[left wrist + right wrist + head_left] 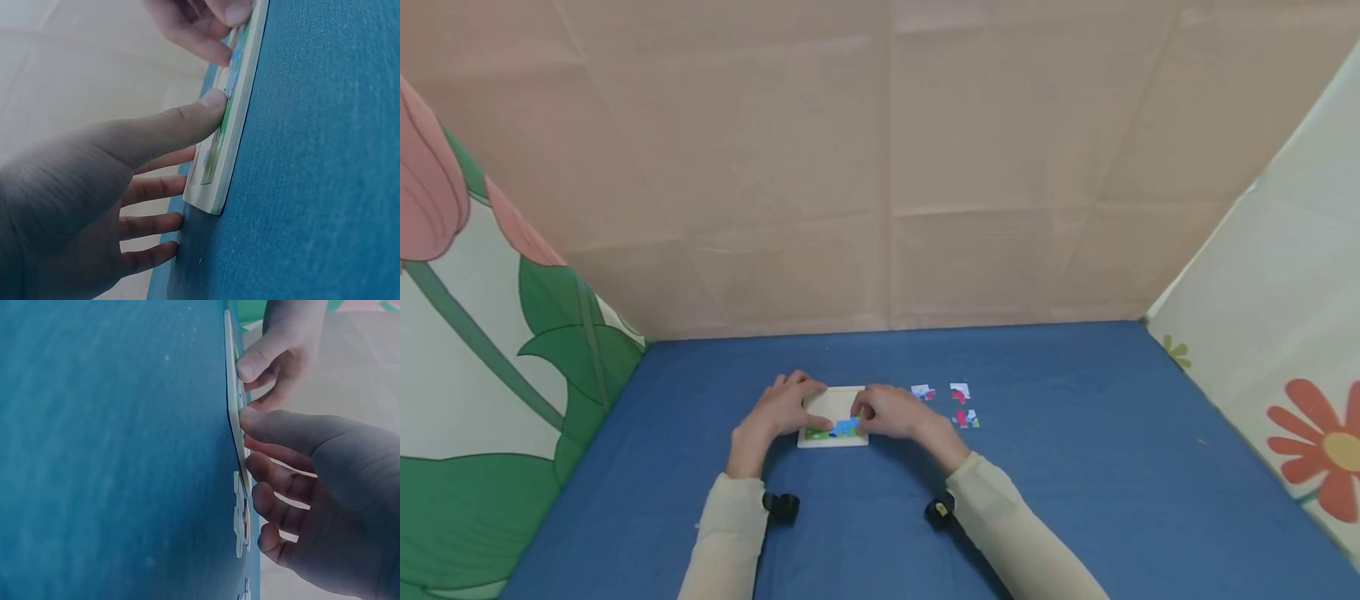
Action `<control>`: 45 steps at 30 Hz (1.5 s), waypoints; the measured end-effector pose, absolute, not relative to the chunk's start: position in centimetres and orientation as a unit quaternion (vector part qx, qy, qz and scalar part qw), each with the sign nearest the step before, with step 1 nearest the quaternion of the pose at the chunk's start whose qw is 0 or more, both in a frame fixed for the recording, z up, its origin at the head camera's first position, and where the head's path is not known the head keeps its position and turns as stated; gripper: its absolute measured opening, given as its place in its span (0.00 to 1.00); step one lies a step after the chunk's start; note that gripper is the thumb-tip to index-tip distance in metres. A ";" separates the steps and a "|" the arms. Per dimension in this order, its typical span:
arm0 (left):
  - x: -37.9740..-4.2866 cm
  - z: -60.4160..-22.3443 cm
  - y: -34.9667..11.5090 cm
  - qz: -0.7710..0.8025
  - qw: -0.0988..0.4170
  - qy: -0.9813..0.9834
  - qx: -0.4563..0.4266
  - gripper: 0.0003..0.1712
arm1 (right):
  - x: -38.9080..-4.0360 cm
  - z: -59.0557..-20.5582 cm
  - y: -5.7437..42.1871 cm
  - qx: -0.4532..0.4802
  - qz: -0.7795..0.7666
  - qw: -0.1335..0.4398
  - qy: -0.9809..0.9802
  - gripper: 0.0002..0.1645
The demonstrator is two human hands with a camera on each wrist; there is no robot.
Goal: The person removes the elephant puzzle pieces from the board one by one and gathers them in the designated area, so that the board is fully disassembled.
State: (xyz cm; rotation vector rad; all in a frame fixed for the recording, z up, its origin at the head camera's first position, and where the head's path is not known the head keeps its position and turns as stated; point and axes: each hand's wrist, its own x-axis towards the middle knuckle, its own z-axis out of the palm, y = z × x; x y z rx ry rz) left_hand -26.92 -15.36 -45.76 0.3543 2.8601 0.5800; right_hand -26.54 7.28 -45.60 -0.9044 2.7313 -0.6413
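Note:
A shallow wooden puzzle tray (833, 444) lies on the blue cloth, with green and blue jigsaw pieces (846, 427) along its near side. My left hand (780, 408) is at the tray's left end. Its thumb (209, 106) presses on the pieces while the other fingers stretch out along the tray's edge. At the right end, my right hand (891, 411) has thumb and index finger on a puzzle piece in the near right corner, mostly hidden by the fingers. The remaining right fingers (275, 506) are curled beside the tray.
Three loose jigsaw pieces, one upper left (922, 392), one upper right (960, 393) and one lower right (966, 418), lie right of the tray on the blue cloth (1075, 433). A tan wall covering (887, 167) rises behind; flower-patterned panels (1262, 333) stand at both sides.

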 end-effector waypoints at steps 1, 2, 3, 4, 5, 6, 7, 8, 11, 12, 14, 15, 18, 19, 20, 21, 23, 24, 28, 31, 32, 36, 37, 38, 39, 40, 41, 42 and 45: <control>-26.9 -45.8 -15.4 0.198 0.101 0.968 0.120 0.42 | -26.6 -45.7 7.2 -0.303 -0.218 0.096 0.923 0.11; -26.9 -45.8 -15.4 0.199 0.101 0.967 0.120 0.42 | -26.6 -45.7 7.1 -0.300 -0.219 0.095 0.924 0.10; -26.9 -45.8 -15.4 0.199 0.100 0.967 0.120 0.42 | -26.6 -45.7 7.0 -0.298 -0.220 0.095 0.924 0.10; -26.9 -45.8 -15.4 0.201 0.100 0.967 0.120 0.42 | -26.6 -45.7 6.9 -0.296 -0.220 0.097 0.924 0.09; -26.9 -45.8 -15.4 0.201 0.100 0.967 0.119 0.42 | -26.6 -45.7 6.9 -0.294 -0.220 0.098 0.925 0.09; -26.9 -45.8 -15.4 0.202 0.100 0.967 0.118 0.42 | -26.6 -45.7 6.8 -0.292 -0.220 0.100 0.925 0.09; -26.9 -45.8 -15.3 0.202 0.099 0.967 0.119 0.42 | -26.7 -45.6 6.8 -0.291 -0.219 0.101 0.926 0.09; -26.9 -45.7 -15.3 0.204 0.099 0.967 0.119 0.42 | -26.7 -45.6 6.8 -0.289 -0.220 0.104 0.926 0.09; -26.8 -45.6 -15.3 0.207 0.100 0.966 0.118 0.42 | -26.8 -45.6 6.7 -0.287 -0.224 0.111 0.925 0.09; -26.8 -45.6 -15.3 0.208 0.101 0.966 0.117 0.42 | -26.8 -45.6 6.7 -0.287 -0.225 0.113 0.924 0.09; -26.8 -45.5 -15.3 0.210 0.101 0.966 0.116 0.42 | -26.8 -45.6 6.7 -0.287 -0.228 0.116 0.923 0.09; -26.8 -45.5 -15.3 0.210 0.102 0.966 0.115 0.42 | -26.8 -45.5 6.7 -0.287 -0.228 0.116 0.923 0.09; -26.8 -45.6 -15.3 0.210 0.102 0.966 0.112 0.42 | -26.7 -45.5 6.7 -0.291 -0.229 0.113 0.922 0.09; -26.8 -45.6 -15.3 0.210 0.102 0.966 0.112 0.42 | -26.6 -45.4 6.7 -0.292 -0.230 0.111 0.922 0.09; -26.8 -45.7 -15.3 0.210 0.102 0.966 0.111 0.42 | -26.6 -45.4 6.7 -0.294 -0.230 0.110 0.921 0.10; -26.9 -45.7 -15.3 0.210 0.102 0.966 0.110 0.42 | -26.6 -45.4 6.7 -0.295 -0.231 0.108 0.921 0.10; -26.9 -45.8 -15.3 0.211 0.102 0.966 0.108 0.42 | -26.5 -45.4 6.8 -0.298 -0.234 0.106 0.920 0.10; -26.9 -45.8 -15.3 0.212 0.102 0.966 0.107 0.42 | -26.5 -45.4 6.8 -0.297 -0.233 0.105 0.920 0.10; -26.9 -45.7 -15.2 0.215 0.103 0.966 0.103 0.42 | -26.5 -45.4 6.8 -0.296 -0.244 0.107 0.917 0.09; -26.9 -45.7 -15.1 0.214 0.104 0.966 0.100 0.42 | -26.5 -45.4 6.7 -0.292 -0.263 0.114 0.912 0.08; -26.9 -45.8 -15.1 0.213 0.104 0.966 0.098 0.42 | -26.4 -45.4 6.7 -0.291 -0.272 0.117 0.910 0.08; -26.9 -45.8 -15.0 0.210 0.106 0.967 0.095 0.42 | -26.4 -45.4 6.9 -0.288 -0.309 0.119 0.899 0.05; -26.9 -45.8 -15.0 0.210 0.106 0.967 0.095 0.42 | -26.4 -45.4 7.0 -0.288 -0.315 0.116 0.897 0.05; -26.9 -45.8 -15.0 0.210 0.106 0.967 0.095 0.42 | -26.4 -45.5 7.1 -0.289 -0.322 0.114 0.894 0.04; -26.9 -45.8 -15.0 0.211 0.105 0.967 0.096 0.42 | -26.4 -45.5 7.2 -0.289 -0.328 0.110 0.893 0.04; -26.9 -45.8 -15.0 0.211 0.104 0.967 0.096 0.42 | -26.4 -45.5 7.3 -0.290 -0.333 0.106 0.891 0.04; -26.9 -45.8 -15.0 0.211 0.104 0.967 0.096 0.42 | -26.4 -45.5 7.5 -0.290 -0.335 0.102 0.891 0.03; -26.9 -45.7 -15.0 0.213 0.104 0.967 0.095 0.42 | -26.4 -45.5 7.6 -0.291 -0.338 0.098 0.890 0.03; -26.8 -45.6 -15.1 0.215 0.105 0.966 0.094 0.42 | -26.3 -45.3 8.1 -0.297 -0.344 0.078 0.888 0.03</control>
